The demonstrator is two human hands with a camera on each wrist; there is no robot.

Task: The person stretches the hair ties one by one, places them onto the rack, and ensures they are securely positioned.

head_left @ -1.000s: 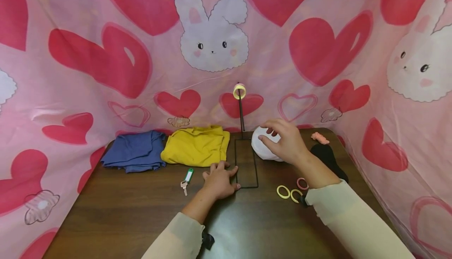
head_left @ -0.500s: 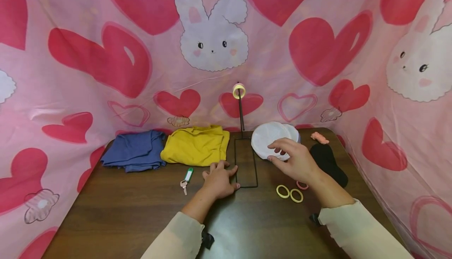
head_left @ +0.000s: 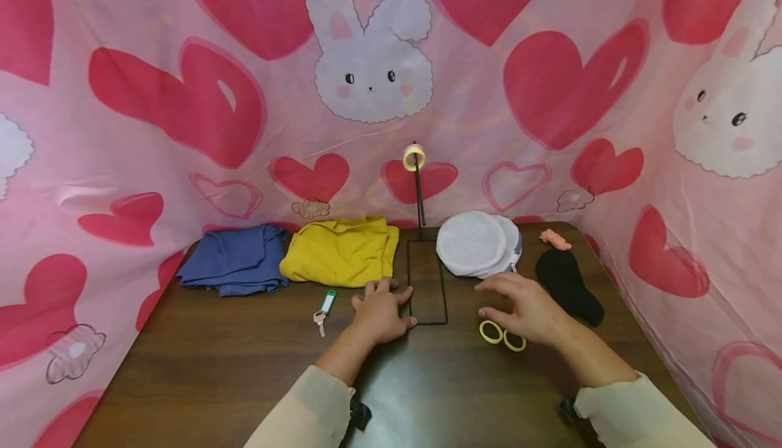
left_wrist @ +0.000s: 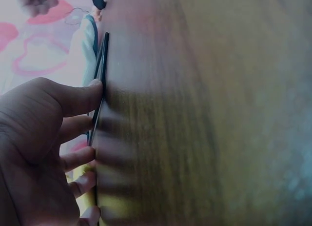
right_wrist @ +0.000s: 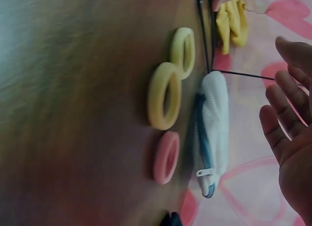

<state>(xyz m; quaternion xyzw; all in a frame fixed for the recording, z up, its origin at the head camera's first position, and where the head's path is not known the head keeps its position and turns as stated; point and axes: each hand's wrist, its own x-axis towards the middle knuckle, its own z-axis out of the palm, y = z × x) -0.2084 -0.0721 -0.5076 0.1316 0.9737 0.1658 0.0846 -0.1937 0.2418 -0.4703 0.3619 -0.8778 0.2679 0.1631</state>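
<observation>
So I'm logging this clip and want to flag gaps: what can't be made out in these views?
- Head view: the pink hair tie is hidden under the right hand; only the two yellow hair ties show.
- Left wrist view: blurred; the left hand covers much of the black wire stand base.
- Right wrist view: the black item is cut off by the bottom edge.
- Head view: the key tag is too small to read.

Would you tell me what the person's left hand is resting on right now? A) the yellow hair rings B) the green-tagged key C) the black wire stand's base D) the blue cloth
C: the left hand lies on the table with its fingers against the black wire stand's base, apart from the key.
</observation>
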